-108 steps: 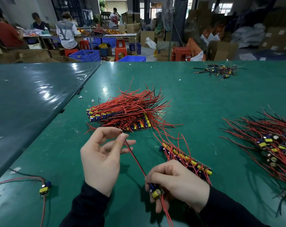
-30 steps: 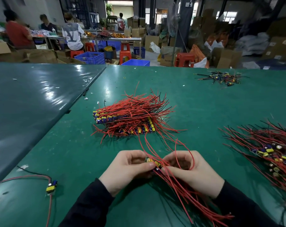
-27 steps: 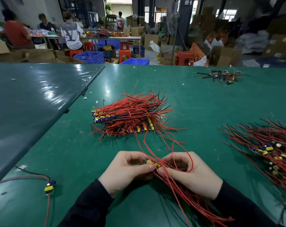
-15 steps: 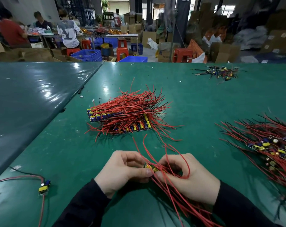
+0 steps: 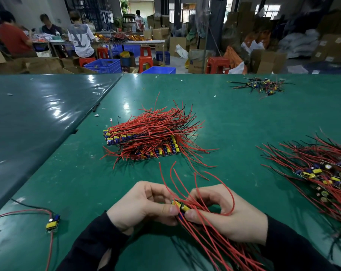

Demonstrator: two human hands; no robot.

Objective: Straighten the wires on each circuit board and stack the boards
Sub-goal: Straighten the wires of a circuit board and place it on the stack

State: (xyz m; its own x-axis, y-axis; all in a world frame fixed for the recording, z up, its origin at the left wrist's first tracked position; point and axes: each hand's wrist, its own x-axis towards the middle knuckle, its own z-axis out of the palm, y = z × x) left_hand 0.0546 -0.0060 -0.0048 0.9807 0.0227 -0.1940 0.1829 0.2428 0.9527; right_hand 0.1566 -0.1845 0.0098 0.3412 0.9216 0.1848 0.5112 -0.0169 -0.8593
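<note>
Hands meet low in the middle of the head view, both curled around one small circuit board [image 5: 180,207] with yellow and blue parts. The left hand [image 5: 144,205] pinches the board's near-left end between thumb and bent fingers, and the right hand [image 5: 222,212] pinches it from the other side, its thumb tip almost touching the left thumb. The held board's red wires [image 5: 210,237] mostly sweep toward 5 o'clock under the right wrist, while a few rise toward 12 o'clock and one loops over the right hand's fingers. Dark sleeves [image 5: 99,243] cover both forearms. At 12 o'clock from the hands, well apart on the green table [image 5: 234,122], lies the stack of boards [image 5: 146,141], its red and black wires fanning toward 2 o'clock. At 3 o'clock, near the table's right edge, sits a loose pile of boards [image 5: 322,173] with tangled wires. At 9 o'clock lies a single small board [image 5: 52,223] with one red and one black lead. Far off at 1 o'clock rests a small heap of parts [image 5: 263,87]. Beyond the table, people sit at a bench [image 5: 107,42] among blue crates [image 5: 105,66], red stools [image 5: 217,64] and cardboard boxes [image 5: 267,61].
</note>
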